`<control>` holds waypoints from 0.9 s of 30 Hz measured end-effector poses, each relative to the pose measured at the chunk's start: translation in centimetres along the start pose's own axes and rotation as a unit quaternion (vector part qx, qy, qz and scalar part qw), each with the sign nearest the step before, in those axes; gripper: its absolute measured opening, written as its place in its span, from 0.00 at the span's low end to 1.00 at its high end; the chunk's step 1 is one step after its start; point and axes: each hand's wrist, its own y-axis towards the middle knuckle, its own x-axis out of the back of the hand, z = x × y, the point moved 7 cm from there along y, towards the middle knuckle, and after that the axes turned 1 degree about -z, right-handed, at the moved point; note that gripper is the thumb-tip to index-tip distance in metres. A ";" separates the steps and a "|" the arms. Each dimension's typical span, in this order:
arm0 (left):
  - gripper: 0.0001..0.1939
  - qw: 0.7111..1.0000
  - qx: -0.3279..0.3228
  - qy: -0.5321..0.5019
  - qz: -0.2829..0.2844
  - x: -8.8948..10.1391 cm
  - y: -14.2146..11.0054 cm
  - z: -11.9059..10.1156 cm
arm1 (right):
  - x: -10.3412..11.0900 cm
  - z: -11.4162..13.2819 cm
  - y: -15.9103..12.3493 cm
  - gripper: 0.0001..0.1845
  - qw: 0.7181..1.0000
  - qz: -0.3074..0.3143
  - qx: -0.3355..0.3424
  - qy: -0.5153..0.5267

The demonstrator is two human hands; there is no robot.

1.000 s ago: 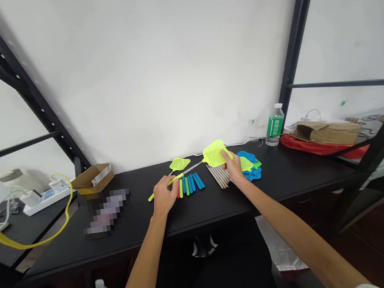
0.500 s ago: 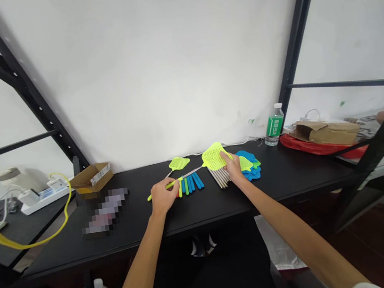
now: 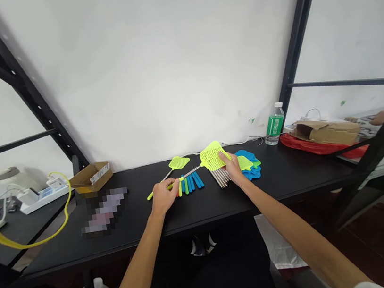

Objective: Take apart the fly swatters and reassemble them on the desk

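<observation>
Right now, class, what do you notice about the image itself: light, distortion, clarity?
Head view: white wall brightest toward its middle, deep shadow below the black table; head view: rack posts lean outward, probably partly wide-angle distortion; head view: blocky pixelated patch hides detail; head view: yellow-green mesh paddle in the right hand clear enough to show holes.

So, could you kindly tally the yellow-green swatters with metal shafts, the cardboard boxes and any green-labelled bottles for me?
Swatters with shafts: 2 (held swatter, lying swatter)
Cardboard boxes: 2 (left box, right box)
Green-labelled bottle: 1
Total: 5
</observation>
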 end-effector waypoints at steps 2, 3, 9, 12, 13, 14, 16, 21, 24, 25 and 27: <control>0.20 1.000 -0.003 0.005 0.001 0.0 0.0 -0.1 | 0.0 0.0 0.0 0.25 1.000 0.006 0.001 -0.005; 0.20 1.000 -0.007 0.007 0.002 0.0 0.0 -0.2 | 0.0 0.0 0.0 0.25 1.000 0.008 0.001 -0.006; 0.18 0.999 -0.035 0.016 0.013 -0.1 0.0 -0.8 | 0.1 -0.5 0.1 0.23 1.000 0.006 -0.005 -0.011; 0.18 0.999 -0.040 0.020 0.018 -0.1 -0.1 -0.8 | 0.0 -0.9 0.1 0.24 1.000 0.005 -0.011 -0.015; 0.18 0.999 -0.040 0.021 0.019 -0.1 -0.1 -0.8 | 0.0 -0.9 0.1 0.24 1.000 0.007 -0.011 -0.015; 0.18 0.999 -0.039 0.022 0.019 -0.2 -0.1 -0.7 | -0.1 -1.0 0.1 0.24 1.000 0.010 -0.011 -0.016; 0.17 0.999 -0.036 0.025 0.018 -0.2 -0.1 -0.7 | -0.2 -0.9 0.1 0.24 1.000 0.013 -0.012 -0.018; 0.14 0.999 -0.028 0.030 0.011 -0.5 0.0 -0.7 | -0.2 -0.3 -0.2 0.22 0.999 -0.003 -0.005 -0.034; 0.12 0.997 0.012 0.064 -0.029 0.1 0.1 0.2 | 0.2 0.2 -0.4 0.18 0.994 -0.038 0.035 -0.098; 0.12 0.994 0.039 0.081 -0.055 0.5 0.1 0.8 | 0.3 0.4 -0.4 0.17 0.989 -0.054 0.053 -0.124; 0.14 0.982 0.102 0.115 -0.111 1.6 0.0 2.1 | 0.4 0.6 -0.5 0.16 0.981 -0.071 0.081 -0.163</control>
